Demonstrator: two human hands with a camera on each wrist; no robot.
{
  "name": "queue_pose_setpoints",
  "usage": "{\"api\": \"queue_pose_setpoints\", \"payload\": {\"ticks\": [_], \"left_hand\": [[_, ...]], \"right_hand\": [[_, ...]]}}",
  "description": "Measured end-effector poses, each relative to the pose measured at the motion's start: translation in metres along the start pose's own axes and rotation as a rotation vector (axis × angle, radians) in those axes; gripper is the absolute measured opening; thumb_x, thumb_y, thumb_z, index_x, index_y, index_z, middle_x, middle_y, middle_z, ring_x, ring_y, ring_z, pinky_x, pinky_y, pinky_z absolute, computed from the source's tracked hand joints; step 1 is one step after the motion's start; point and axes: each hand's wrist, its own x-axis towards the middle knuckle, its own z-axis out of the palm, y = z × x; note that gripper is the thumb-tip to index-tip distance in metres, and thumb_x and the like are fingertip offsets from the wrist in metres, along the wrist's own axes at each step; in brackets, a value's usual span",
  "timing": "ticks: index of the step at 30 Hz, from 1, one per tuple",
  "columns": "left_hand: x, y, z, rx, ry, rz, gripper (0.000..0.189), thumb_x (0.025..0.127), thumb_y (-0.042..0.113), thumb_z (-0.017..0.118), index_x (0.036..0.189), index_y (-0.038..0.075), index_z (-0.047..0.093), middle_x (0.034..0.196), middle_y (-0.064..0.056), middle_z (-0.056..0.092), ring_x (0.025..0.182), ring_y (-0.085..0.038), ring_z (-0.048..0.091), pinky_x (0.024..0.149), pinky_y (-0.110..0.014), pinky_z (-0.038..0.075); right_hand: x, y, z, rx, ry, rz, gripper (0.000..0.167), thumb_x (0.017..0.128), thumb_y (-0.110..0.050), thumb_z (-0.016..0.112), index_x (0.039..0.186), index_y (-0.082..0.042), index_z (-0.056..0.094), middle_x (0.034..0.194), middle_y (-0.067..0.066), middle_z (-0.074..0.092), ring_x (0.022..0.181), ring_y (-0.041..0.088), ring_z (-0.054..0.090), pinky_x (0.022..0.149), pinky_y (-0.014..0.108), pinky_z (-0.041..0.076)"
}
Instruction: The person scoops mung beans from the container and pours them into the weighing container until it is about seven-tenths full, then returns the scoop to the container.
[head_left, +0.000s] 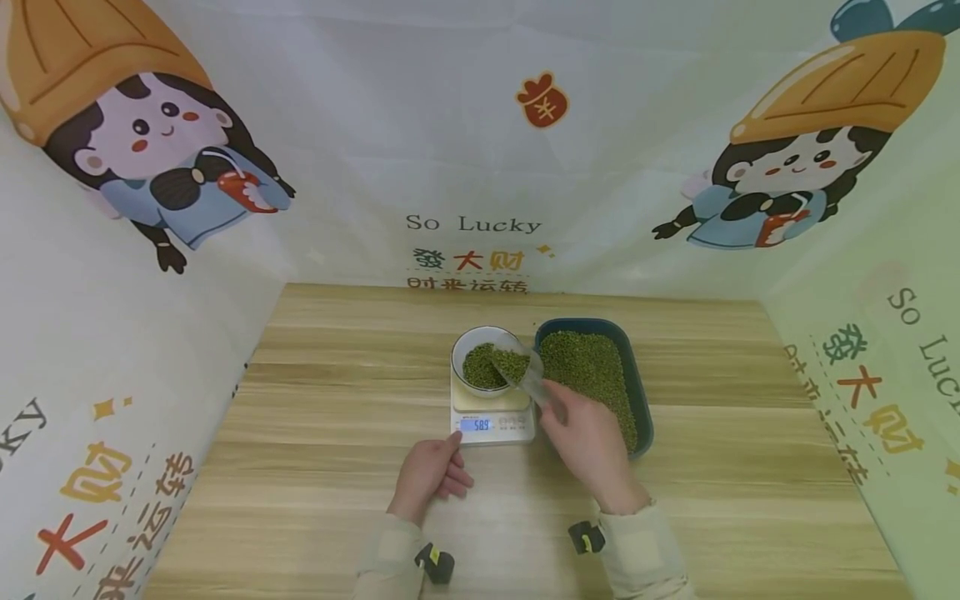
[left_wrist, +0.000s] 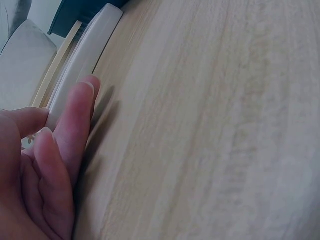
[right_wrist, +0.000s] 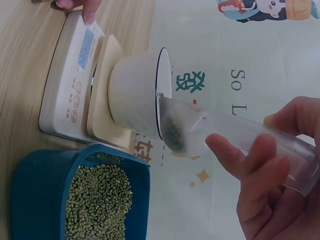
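A clear plastic scoop with mung beans in it is gripped by its handle in my right hand. Its tip is tilted over the rim of a white bowl, in which more mung beans lie. The bowl stands on a white kitchen scale whose display reads about 58.9. With its thumb, my left hand touches the scale's front left corner; the other fingers lie loosely bent by the scale's front edge.
Right of the scale stands a dark blue bin holding many mung beans. A wood-grain table carries everything. Printed cloth walls enclose its back and sides.
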Motion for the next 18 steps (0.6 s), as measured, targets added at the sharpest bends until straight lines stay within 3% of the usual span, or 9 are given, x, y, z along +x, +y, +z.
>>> {"api": "queue_pose_setpoints", "payload": {"ticks": [4,8,15,18], "left_hand": [[0.0014,-0.0013,0.0004,0.004,0.003,-0.002,0.056,0.088,0.055,0.039,0.08,0.003,0.058,0.063,-0.007,0.065,0.053,-0.02,0.063,0.043,-0.028,0.048],[0.0027,-0.0018,0.0008,0.007,0.005,-0.013,0.057,0.087,0.056,0.039,0.08,0.003,0.058,0.064,-0.007,0.065,0.053,-0.02,0.064,0.044,-0.028,0.048],[0.0027,-0.0016,0.0006,0.012,-0.003,-0.025,0.057,0.087,0.057,0.039,0.08,0.003,0.058,0.064,-0.007,0.065,0.054,-0.02,0.064,0.044,-0.029,0.049],[0.002,-0.0012,-0.0001,0.01,0.0,-0.026,0.057,0.087,0.057,0.04,0.079,0.004,0.058,0.064,-0.007,0.065,0.053,-0.02,0.064,0.044,-0.028,0.048]], "right_hand": [[0.0004,0.0011,0.0003,-0.012,0.028,-0.017,0.035,0.085,-0.018,0.053,0.119,-0.013,0.057,0.101,0.005,0.064,0.036,0.007,0.038,0.034,0.023,0.035],[0.0009,0.0008,-0.0007,-0.024,0.054,-0.039,0.034,0.085,-0.017,0.053,0.119,-0.013,0.056,0.104,0.007,0.063,0.038,0.007,0.037,0.037,0.024,0.035],[0.0015,0.0004,-0.0011,-0.042,0.066,-0.057,0.033,0.088,-0.017,0.051,0.12,-0.011,0.056,0.105,0.009,0.063,0.064,0.014,0.054,0.053,0.029,0.045],[0.0015,0.0006,-0.0002,-0.036,0.052,-0.049,0.034,0.089,-0.018,0.05,0.121,-0.011,0.055,0.106,0.008,0.062,0.064,0.014,0.054,0.051,0.027,0.044]]}}
